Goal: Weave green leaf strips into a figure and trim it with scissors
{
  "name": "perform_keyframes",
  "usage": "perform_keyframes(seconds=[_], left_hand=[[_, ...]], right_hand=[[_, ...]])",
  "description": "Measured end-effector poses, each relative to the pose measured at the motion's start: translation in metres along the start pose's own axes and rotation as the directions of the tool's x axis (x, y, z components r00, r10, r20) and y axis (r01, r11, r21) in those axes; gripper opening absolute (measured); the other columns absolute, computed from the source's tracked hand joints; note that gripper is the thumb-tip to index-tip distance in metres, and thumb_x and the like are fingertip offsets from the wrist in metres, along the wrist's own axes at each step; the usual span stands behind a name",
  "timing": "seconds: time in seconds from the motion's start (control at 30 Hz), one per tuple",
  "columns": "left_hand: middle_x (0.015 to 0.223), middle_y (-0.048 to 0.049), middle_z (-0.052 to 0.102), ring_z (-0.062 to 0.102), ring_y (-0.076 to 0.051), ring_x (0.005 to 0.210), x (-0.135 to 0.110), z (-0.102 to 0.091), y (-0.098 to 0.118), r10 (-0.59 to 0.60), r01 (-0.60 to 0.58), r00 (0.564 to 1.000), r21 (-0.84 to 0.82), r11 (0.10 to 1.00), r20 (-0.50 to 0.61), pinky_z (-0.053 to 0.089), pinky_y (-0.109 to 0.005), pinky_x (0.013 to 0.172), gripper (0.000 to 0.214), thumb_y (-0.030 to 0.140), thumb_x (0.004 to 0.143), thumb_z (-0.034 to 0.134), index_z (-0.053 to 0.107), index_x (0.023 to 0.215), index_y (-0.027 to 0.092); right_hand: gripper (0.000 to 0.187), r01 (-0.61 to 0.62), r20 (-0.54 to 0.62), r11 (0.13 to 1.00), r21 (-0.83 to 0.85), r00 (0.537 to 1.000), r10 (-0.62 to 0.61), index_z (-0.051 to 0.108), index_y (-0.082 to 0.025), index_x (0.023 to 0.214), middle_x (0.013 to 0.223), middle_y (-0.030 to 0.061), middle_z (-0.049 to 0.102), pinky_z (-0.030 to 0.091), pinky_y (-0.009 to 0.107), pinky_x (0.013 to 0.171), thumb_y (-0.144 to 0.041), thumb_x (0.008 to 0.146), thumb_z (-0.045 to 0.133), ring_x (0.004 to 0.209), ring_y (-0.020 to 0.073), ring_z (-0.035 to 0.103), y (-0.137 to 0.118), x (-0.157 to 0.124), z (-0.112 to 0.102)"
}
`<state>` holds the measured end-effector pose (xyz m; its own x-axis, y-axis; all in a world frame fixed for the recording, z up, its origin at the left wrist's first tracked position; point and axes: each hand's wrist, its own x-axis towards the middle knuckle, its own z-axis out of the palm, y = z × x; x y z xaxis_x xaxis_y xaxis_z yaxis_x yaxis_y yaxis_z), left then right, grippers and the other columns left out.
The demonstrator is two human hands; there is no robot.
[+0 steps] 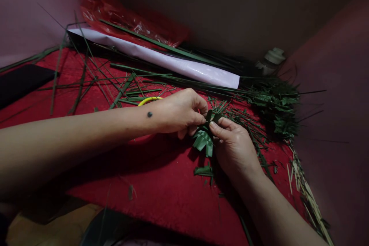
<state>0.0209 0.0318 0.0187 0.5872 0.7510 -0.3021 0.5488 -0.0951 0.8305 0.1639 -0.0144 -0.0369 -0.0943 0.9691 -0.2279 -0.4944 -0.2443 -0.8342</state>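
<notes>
A small piece of folded green leaf strips (204, 138) is held above a red cloth (161, 177). My left hand (180, 112) pinches its top from the left, fingers curled closed. My right hand (234, 145) grips it from the right, thumb and forefinger pressed on the upper fold. A short cut bit of leaf (203, 170) lies on the cloth just below the piece.
Long green leaf strips (121, 84) are strewn over the cloth behind my hands. A white paper roll (173, 63) and a red plastic bag (127, 19) lie at the back. A heap of folded leaf pieces (276, 107) sits right, a yellow handle (148, 100) behind my left wrist.
</notes>
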Motion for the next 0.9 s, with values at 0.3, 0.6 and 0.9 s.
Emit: perform_keyframes(seconds=[0.3, 0.6, 0.9], left_hand=[[0.05, 0.0045, 0.053, 0.045, -0.005, 0.034, 0.0046, -0.003, -0.0099, 0.01, -0.004, 0.998, -0.116, 0.993, 0.056, 0.03, -0.016, 0.035, 0.009, 0.022, 0.074, 0.05, 0.054, 0.069, 0.017], [0.05, 0.0058, 0.051, 0.045, -0.005, 0.034, 0.0033, -0.0002, -0.0063, 0.027, -0.025, 0.999, -0.057, 0.998, 0.039, 0.031, -0.016, 0.035, 0.01, 0.021, 0.075, 0.048, 0.049, 0.066, 0.017], [0.049, 0.0044, 0.051, 0.045, -0.006, 0.036, -0.0013, 0.002, -0.0022, 0.015, -0.015, 1.0, 0.057, 0.998, 0.001, 0.032, -0.018, 0.036, 0.016, 0.024, 0.076, 0.046, 0.046, 0.061, 0.017]], right_hand=[[0.013, -0.021, 0.003, 1.0, 0.009, 1.0, 0.021, 0.059, -0.015, 0.071, 0.066, 0.0018, 0.062, 0.049, 0.029, 0.06, -0.014, 0.062, 0.068, 0.061, 0.0156, 0.059, 0.0007, 0.0, -0.0007], [0.008, -0.062, 0.048, 0.997, 0.045, 0.997, 0.06, 0.06, -0.015, 0.071, 0.065, 0.0018, 0.062, 0.049, 0.031, 0.065, -0.013, 0.066, 0.064, 0.062, 0.0152, 0.06, -0.0022, -0.0002, -0.0023], [0.009, -0.075, 0.072, 0.997, 0.023, 0.995, 0.073, 0.061, -0.016, 0.07, 0.063, 0.0014, 0.061, 0.047, 0.03, 0.06, -0.015, 0.063, 0.066, 0.056, 0.0142, 0.057, -0.0053, -0.0016, 0.0002]])
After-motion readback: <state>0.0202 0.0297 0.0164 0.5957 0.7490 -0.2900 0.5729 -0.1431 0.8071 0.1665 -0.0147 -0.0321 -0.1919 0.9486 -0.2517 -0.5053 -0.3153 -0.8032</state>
